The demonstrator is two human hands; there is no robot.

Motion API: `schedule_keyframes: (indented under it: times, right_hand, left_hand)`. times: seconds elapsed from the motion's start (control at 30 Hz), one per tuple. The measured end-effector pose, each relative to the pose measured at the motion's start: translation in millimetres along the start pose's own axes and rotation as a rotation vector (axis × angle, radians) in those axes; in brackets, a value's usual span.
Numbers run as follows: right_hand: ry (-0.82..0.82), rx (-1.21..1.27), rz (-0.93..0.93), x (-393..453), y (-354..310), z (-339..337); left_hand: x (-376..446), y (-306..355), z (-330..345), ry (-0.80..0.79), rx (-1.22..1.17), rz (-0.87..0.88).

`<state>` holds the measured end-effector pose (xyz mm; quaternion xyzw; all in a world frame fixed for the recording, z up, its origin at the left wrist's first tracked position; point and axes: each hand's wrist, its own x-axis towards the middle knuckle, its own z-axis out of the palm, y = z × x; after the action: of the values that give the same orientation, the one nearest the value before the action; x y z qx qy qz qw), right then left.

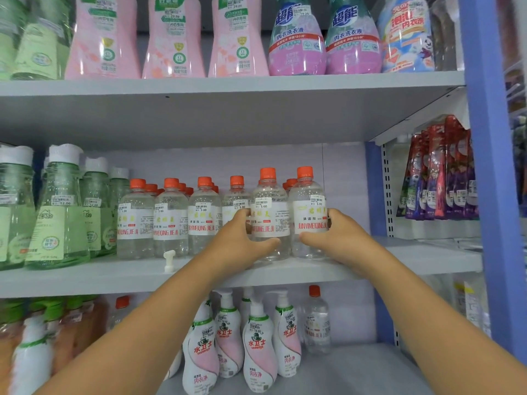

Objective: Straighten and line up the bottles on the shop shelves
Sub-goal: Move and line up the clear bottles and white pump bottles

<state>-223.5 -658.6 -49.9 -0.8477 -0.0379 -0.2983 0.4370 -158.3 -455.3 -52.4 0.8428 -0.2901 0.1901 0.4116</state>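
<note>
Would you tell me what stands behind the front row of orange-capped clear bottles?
Behind the front row, more orange caps show, so further bottles stand there; their bodies and number are hidden.

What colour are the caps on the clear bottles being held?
Orange caps, clearest in the head view.

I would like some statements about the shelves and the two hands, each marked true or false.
1. The left hand holds a clear bottle with an orange cap. True.
2. The right hand holds a pink bottle. False: it holds another clear bottle.
3. Pink bottles stand on the top shelf. True.
4. The green bottles stand right of the clear ones. False: left.
5. Both held bottles lie on their sides. False: upright.
</note>
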Motion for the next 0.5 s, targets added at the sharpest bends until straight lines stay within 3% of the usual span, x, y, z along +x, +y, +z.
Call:
schedule_keyframes:
  times: [0.5]
  right_hand:
    - [0.055, -0.034, 0.029, 4.6, 3.1, 2.1]
  left_hand:
    - [-2.8, 4.3, 6.3, 0.043, 0.065, 0.014]
